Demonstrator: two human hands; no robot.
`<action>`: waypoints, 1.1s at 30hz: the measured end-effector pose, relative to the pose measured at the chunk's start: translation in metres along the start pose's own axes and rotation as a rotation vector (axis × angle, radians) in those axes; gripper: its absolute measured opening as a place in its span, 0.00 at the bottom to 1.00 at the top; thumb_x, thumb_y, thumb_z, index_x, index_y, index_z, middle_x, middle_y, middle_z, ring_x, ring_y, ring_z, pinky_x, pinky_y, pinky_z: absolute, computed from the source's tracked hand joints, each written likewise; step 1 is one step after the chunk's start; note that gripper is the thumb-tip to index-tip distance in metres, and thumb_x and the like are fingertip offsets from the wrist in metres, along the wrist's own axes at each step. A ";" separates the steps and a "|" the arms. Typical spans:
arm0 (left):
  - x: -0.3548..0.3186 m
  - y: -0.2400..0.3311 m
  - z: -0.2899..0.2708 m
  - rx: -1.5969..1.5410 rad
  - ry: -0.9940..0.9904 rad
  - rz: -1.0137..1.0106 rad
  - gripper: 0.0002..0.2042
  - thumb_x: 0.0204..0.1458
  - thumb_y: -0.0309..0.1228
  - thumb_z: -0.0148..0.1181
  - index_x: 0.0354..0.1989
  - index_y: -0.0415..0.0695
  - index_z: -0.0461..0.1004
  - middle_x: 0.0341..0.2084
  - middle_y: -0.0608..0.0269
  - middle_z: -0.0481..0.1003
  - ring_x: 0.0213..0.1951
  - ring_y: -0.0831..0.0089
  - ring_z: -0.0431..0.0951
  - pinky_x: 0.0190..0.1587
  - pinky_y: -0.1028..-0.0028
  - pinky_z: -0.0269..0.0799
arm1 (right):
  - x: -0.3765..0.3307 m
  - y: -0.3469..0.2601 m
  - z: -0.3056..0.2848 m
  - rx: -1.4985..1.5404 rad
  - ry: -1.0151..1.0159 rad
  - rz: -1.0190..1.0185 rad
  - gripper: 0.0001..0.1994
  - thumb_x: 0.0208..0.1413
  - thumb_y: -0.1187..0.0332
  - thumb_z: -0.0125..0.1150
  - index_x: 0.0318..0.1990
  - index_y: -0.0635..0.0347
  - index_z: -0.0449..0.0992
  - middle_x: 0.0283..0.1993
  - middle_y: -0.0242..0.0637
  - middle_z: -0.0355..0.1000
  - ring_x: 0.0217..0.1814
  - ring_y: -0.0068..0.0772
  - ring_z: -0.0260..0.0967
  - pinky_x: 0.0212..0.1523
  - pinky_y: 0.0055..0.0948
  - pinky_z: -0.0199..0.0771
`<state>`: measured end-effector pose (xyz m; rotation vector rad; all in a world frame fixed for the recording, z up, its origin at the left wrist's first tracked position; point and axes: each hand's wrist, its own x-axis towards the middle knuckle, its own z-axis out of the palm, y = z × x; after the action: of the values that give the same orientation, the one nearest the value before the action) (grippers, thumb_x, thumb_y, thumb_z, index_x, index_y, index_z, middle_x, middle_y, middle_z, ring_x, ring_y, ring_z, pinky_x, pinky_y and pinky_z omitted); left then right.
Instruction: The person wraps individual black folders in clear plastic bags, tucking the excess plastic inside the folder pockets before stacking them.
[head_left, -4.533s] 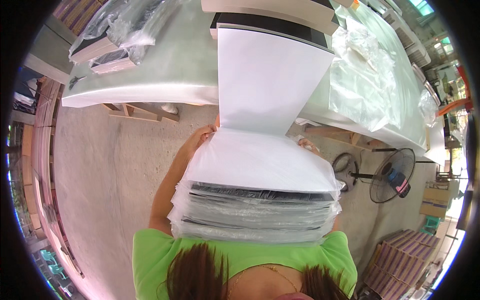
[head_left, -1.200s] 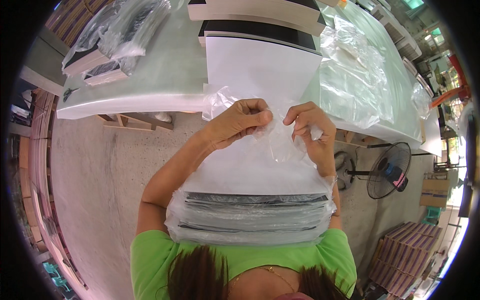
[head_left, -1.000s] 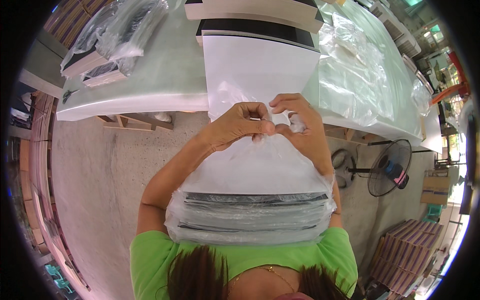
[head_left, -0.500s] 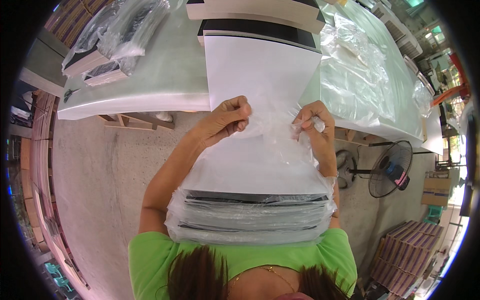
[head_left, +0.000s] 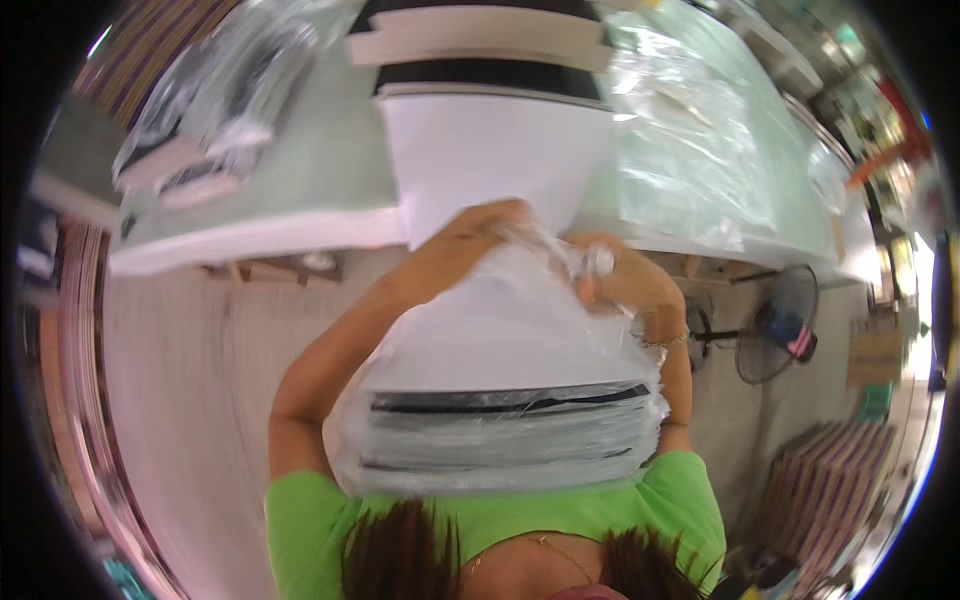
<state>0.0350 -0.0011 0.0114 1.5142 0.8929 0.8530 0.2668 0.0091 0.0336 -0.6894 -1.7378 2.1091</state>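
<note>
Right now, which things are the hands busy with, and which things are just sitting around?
In the job:
- left hand and right hand, both gripping the clear plastic bag
- stack of flat panels inside that bag

Just lying about:
- white sheet on the table
- loose plastic bags
- wrapped bundles
- floor fan
- striped stack

A clear plastic bag [head_left: 520,330] wraps white-and-black sheets [head_left: 505,435]; the shirt [head_left: 680,490] is green.

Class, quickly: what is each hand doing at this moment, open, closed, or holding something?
Left hand: closed, gripping the top of the clear plastic bag around the stack of flat panels.
Right hand: closed, pinching the same bag's top.
</note>
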 end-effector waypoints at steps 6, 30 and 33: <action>-0.015 -0.014 -0.036 -0.581 0.353 -0.569 0.20 0.52 0.35 0.47 0.53 0.39 0.63 0.35 0.61 0.70 0.36 0.70 0.71 0.39 0.65 0.71 | -0.013 0.078 -0.028 0.360 0.345 -0.288 0.19 0.50 0.53 0.59 0.38 0.62 0.71 0.29 0.30 0.70 0.23 0.16 0.65 0.20 0.17 0.66; -0.054 -0.068 -0.033 -0.859 -0.406 -0.144 0.28 0.43 0.36 0.60 0.54 0.41 0.59 0.29 0.65 0.69 0.30 0.78 0.69 0.32 0.78 0.67 | -0.003 0.008 0.016 0.925 0.783 -0.729 0.27 0.58 0.45 0.37 0.55 0.56 0.62 0.45 0.34 0.65 0.35 0.20 0.66 0.28 0.18 0.69; -0.055 -0.078 -0.039 -0.875 -0.377 -0.139 0.27 0.43 0.34 0.59 0.52 0.40 0.59 0.31 0.64 0.68 0.33 0.76 0.69 0.35 0.76 0.67 | 0.001 0.032 0.001 1.117 0.146 -0.776 0.26 0.58 0.48 0.42 0.56 0.56 0.60 0.40 0.36 0.67 0.33 0.20 0.66 0.22 0.18 0.68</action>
<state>-0.0304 -0.0258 -0.0638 0.7860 0.2624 0.6851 0.2669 0.0024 0.0020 0.1521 -0.3929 1.9189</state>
